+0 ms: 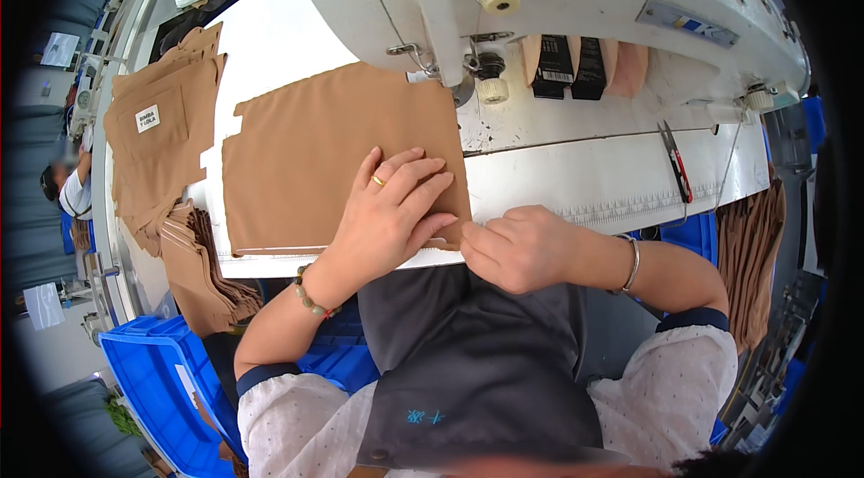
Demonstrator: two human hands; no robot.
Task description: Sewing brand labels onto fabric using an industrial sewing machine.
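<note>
A brown fabric panel (306, 149) lies flat on the white sewing table, its far right part under the head of a white sewing machine (414, 5). My left hand (389, 208) rests on the panel near its front right corner, palm down with the fingers stretched out. At that corner my right hand (517, 248) is closed, thumb and fingertips pinching the panel's edge. A thin pale strip runs along the panel's near edge. The fingers of my right hand partly hide the corner.
Brown cut pieces (162, 118), one with a white label, are stacked at the left. More folded pieces (202, 271) hang below them. Red-handled scissors (675, 163) lie at the right, near black boxes (571, 68). A blue crate (171, 388) stands lower left; brown fabric (751, 262) hangs far right.
</note>
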